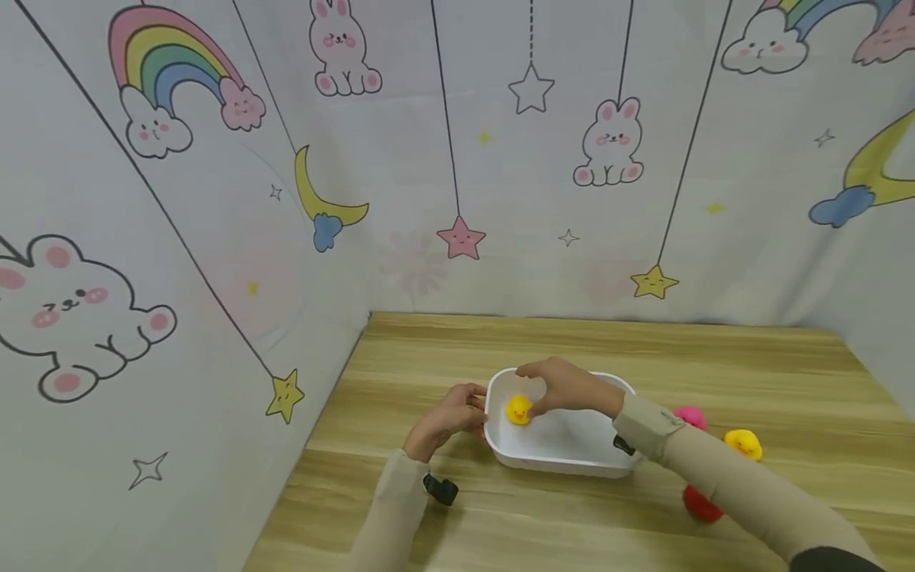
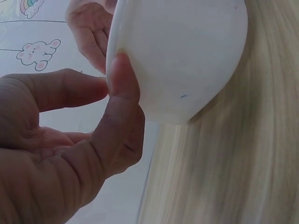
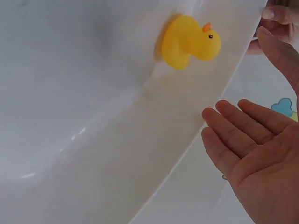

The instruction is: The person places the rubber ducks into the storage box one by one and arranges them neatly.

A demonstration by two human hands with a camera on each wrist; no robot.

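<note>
Yellow rubber duck (image 1: pixel 518 407) is seen inside white tub (image 1: pixel 561 465), at the tub's left end, near the end wall; contact with that wall cannot be told. Right hand (image 1: pixel 565 387) is held over the tub just beside the duck, thumb and fingers spread wide, nothing gripped; a gap between thumb and duck is shown in the right wrist view. Left hand (image 1: pixel 449 419) is set at the left end, rim narrowly pinched between thumb and finger, tub apparently being steadied. Step in hand is judged to be the handling of the duck at that end; whether it is being let go or about to be picked up cannot be told. For a release, the right hand would need to be lifted away without the duck being knocked; for a pick-up, thumb and fingers would need to be closed around its body. Either way, the tub is best kept steady. Duck is upright, beak pointed roughly toward the person; its short beak-to-tail axis is laid across the tub, whose long axis is run left to right. On the wooden table (image 1: pixel 543 516), second yellow duck (image 1: pixel 743 444), pink toy (image 1: pixel 690 416) and red toy (image 1: pixel 702 504) are left to the tub's right, the pink and red ones partly hidden by the sleeve (image 1: pixel 743 481).
</note>
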